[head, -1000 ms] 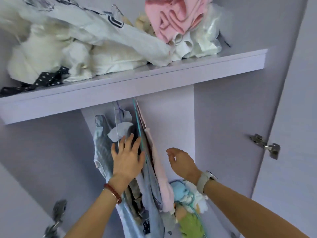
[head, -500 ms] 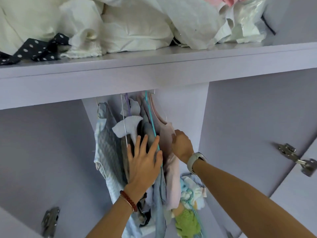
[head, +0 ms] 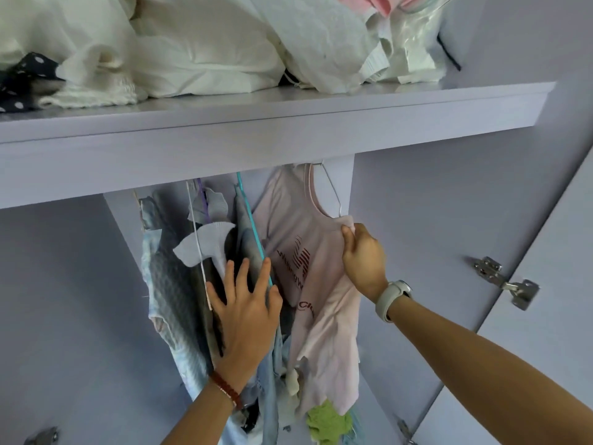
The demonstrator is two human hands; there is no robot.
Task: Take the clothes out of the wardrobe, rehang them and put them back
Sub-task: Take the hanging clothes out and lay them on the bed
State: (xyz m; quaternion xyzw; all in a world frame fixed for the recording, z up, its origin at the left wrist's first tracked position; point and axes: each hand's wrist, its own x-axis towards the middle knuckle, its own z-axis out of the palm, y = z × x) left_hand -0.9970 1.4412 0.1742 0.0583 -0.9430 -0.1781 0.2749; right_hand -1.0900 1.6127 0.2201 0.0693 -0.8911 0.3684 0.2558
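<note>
I'm pulling the pink T-shirt (head: pixel 308 252) clear of the bunch now. Half a sec ago it was edge-on, squashed vs the other clothes; now it's swung to face me w/ the red print showing, so it's separated and ready to come out. My right hand (head: pixel 364 261) is pinching the shirt's shoulder, right where the white wire hanger (head: pixel 333 195) comes out of the neckline. Hanger hook is up under the shelf (head: pixel 288 130); the rail itself I can't see. My left hand (head: pixel 247 309) is lying flat, fingers straight & spread, pressing the rest of the hanging clothes (head: pixel 179 284) back to the left, one finger along the teal hanger (head: pixel 253 226). It's gripping nothing.

What this means: first garment is picked out but not off the rail yet, so the task is only starting. Next, I reckon, is lifting the hook off, prob w/ the right hand moving up to the wire, since tugging the fabric could slip the shirt off its hanger. The shelf above is holding a heap of white bedding (head: pixel 205 49), not my concern rn.
</note>
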